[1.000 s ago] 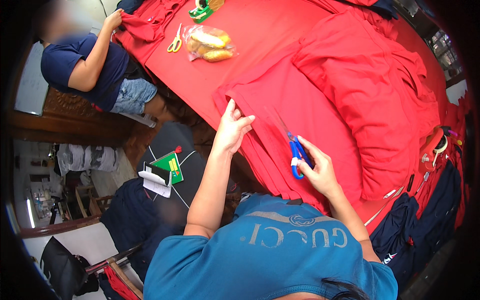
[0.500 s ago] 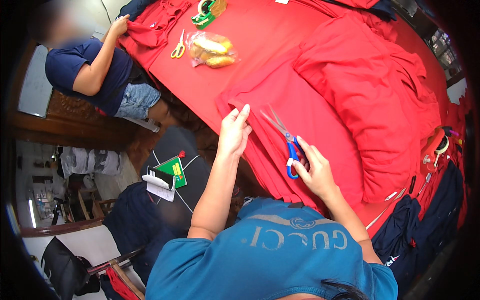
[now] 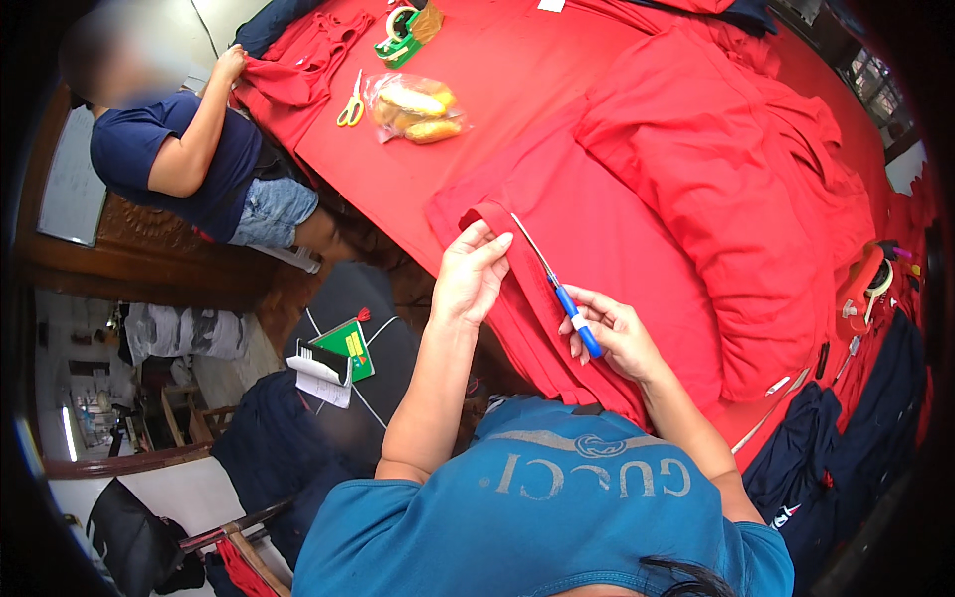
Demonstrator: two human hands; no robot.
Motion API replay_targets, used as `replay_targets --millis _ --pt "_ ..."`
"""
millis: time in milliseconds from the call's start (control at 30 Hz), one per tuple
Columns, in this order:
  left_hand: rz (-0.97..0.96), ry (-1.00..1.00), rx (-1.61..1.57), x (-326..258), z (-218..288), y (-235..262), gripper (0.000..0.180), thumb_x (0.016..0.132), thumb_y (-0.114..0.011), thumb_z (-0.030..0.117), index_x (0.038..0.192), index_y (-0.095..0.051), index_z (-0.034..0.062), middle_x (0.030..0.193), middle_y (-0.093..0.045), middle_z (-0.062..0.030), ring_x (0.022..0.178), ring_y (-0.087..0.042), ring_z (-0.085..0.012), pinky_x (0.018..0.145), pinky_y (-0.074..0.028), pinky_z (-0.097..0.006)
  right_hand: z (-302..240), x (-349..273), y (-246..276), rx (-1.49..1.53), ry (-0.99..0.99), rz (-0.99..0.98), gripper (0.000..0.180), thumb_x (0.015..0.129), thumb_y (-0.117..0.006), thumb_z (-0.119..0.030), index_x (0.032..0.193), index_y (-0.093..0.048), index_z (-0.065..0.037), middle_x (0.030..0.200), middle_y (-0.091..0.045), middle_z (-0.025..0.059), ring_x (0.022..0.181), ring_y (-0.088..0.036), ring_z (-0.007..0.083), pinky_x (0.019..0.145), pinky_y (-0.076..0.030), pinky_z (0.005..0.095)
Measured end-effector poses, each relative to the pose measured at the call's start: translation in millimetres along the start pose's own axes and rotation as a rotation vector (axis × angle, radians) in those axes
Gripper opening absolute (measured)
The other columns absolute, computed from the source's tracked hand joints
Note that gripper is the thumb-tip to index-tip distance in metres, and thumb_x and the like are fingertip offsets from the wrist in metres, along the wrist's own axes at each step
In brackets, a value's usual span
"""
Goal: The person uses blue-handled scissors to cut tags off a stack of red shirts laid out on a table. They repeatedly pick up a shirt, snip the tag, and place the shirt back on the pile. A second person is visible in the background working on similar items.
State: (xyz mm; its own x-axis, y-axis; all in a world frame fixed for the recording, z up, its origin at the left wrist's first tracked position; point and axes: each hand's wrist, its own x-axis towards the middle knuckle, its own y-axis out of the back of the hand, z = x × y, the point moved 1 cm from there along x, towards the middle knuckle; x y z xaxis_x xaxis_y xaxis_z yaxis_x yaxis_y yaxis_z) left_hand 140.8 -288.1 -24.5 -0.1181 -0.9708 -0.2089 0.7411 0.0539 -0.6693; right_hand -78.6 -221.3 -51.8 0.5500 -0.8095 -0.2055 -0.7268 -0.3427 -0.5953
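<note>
— What are the hands doing?

— The left hand (image 3: 470, 274) pinches the folded edge of a red garment (image 3: 597, 239), fingers curled over the hem near the table's (image 3: 517, 70) near edge. The right hand (image 3: 617, 333) is closed round the blue handle of a pair of snips (image 3: 562, 289); the thin blades point up and left along that hem, their tips just beside the left fingertips.

— Where does the garment lie?

— Flat on the red-covered table, right in front of the person, its lower part hanging over the edge. A heap of red cloth (image 3: 736, 199) lies on it to the right.

— What else is around?

— Farther up the table, yellow scissors (image 3: 350, 104) lie beside a clear bag (image 3: 413, 104) with yellowish contents, and a green tape dispenser (image 3: 398, 30) sits beyond. Another person (image 3: 189, 159), seated at the left, handles more red cloth at the far corner. Dark blue clothes (image 3: 846, 448) hang at the right edge.
</note>
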Motion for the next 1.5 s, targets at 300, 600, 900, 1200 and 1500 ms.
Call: replay_targets --millis 300,600,900,1200,1500 --pt "0.021 -0.016 0.014 1.5 0.7 -6.3 0.028 0.089 -0.056 -0.007 0.116 -0.058 -0.0022 0.114 -0.063 -0.0103 0.104 -0.062 -0.0179 0.093 -0.050 -0.030 -1.3 -6.3 -9.7 -0.703 0.481 0.317 0.054 0.087 -0.063 -0.007 0.137 -0.046 0.000 0.096 -0.064 0.0113 0.071 -0.063 0.0133 0.060 -0.052 0.0274" --pt "0.008 -0.030 0.087 -6.8 0.5 -12.4 0.027 0.089 -0.057 -0.005 0.116 -0.057 -0.0025 0.114 -0.063 -0.0111 0.104 -0.061 -0.0186 0.095 -0.048 -0.032 -19.3 -7.8 -24.2 -1.241 0.485 0.334 0.052 0.084 -0.065 -0.007 0.133 -0.049 -0.001 0.099 -0.060 0.0184 0.080 -0.063 0.0341 0.070 -0.053 0.0388" --pt "0.007 -0.003 0.092 -7.6 -4.0 -9.9 0.030 0.089 -0.055 -0.007 0.118 -0.058 -0.0013 0.118 -0.063 -0.0114 0.111 -0.060 -0.0214 0.099 -0.047 -0.036 -23.6 -9.9 -27.7 -1.130 0.390 0.311 0.048 0.088 -0.062 -0.007 0.133 -0.049 0.001 0.095 -0.060 0.0204 0.080 -0.063 0.0346 0.072 -0.051 0.0383" --pt "-0.001 -0.009 0.090 -7.0 -4.6 -7.3 0.033 0.088 -0.056 -0.007 0.120 -0.057 -0.0013 0.120 -0.062 -0.0114 0.111 -0.060 -0.0210 0.098 -0.048 -0.035 -21.8 -11.9 -23.9 -0.995 0.289 0.303 0.046 0.089 -0.059 -0.007 0.134 -0.050 0.000 0.088 -0.060 0.0178 0.071 -0.061 0.0270 0.067 -0.050 0.0344" --pt "-0.007 -0.006 0.235 -12.2 3.3 -15.4 0.037 0.087 -0.058 -0.006 0.123 -0.056 0.0006 0.118 -0.062 -0.0102 0.109 -0.060 -0.0202 0.094 -0.048 -0.033 -31.1 -2.8 -26.1 -1.091 0.403 0.280 0.045 0.089 -0.060 -0.010 0.131 -0.051 0.002 0.088 -0.060 0.0166 0.072 -0.063 0.0201 0.066 -0.050 0.0317"
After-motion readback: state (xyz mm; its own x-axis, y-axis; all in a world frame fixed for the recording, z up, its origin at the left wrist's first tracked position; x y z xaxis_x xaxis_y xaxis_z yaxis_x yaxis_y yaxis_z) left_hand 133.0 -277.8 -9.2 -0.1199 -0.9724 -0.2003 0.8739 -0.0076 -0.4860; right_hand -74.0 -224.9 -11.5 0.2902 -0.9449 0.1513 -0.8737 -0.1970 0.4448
